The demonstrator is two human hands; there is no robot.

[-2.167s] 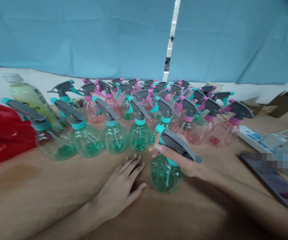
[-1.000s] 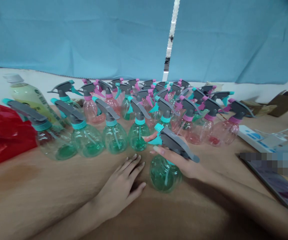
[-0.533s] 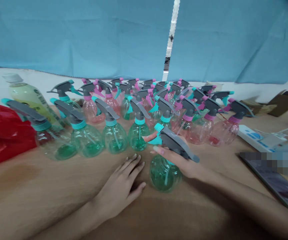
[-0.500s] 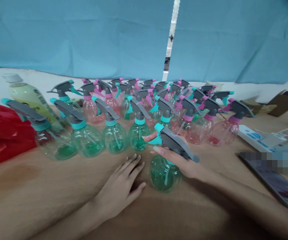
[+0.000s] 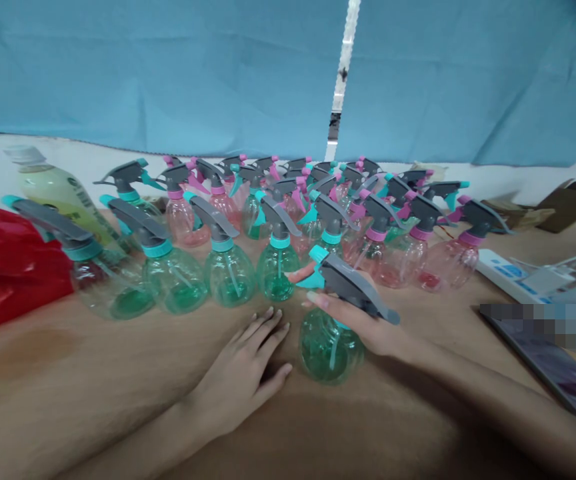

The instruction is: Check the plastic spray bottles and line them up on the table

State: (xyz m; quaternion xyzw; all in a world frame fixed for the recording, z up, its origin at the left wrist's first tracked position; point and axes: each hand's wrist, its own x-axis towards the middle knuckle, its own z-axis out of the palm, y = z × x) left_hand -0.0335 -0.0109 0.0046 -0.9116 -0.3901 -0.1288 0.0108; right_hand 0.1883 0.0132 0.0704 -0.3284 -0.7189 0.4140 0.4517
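Note:
My right hand (image 5: 368,328) grips a round green spray bottle (image 5: 325,353) by its neck, under a grey trigger head with a turquoise nozzle and trigger. A thin dip tube shows inside it. My left hand (image 5: 243,370) lies flat on the wooden table (image 5: 158,373), fingers stretched out and slightly apart, just left of that bottle without touching it. Just beyond the hands stands another green spray bottle (image 5: 278,270) with a little liquid at its bottom. Part of the right hand's fingers is hidden behind the trigger head.
Several more green and pink spray bottles (image 5: 403,257) stand in rows behind. On the left are a red plastic bag (image 5: 13,267) and a large bottle with a white cap (image 5: 58,193). A phone (image 5: 548,367) and a white power strip (image 5: 508,273) lie on the right.

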